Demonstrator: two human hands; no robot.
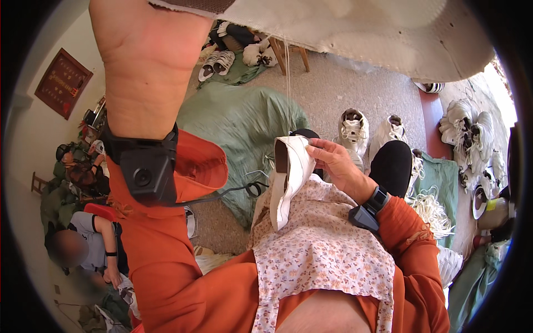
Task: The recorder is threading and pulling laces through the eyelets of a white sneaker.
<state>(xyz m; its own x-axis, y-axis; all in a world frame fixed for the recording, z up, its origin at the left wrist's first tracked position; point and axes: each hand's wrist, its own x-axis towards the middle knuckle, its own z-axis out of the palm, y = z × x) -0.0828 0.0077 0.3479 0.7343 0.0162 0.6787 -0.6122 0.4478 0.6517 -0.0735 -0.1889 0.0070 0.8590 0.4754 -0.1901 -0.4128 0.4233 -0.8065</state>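
My right hand pinches the upper edge of a white shoe upper, which hangs toe down over my lap with its brown lining showing. Two pale threads run taut from its top, up behind a large pale stitched edge close to the camera. High at the left my left hand is raised, palm base and wrist facing me. Its fingers are out of sight, so what they hold is hidden. A floral apron covers my lap.
A green sack bulges in front of me. White shoes stand on the floor ahead. At the right lie loose white laces and bundled white shoes. Another person sits at the left. A wooden stool stands farther off.
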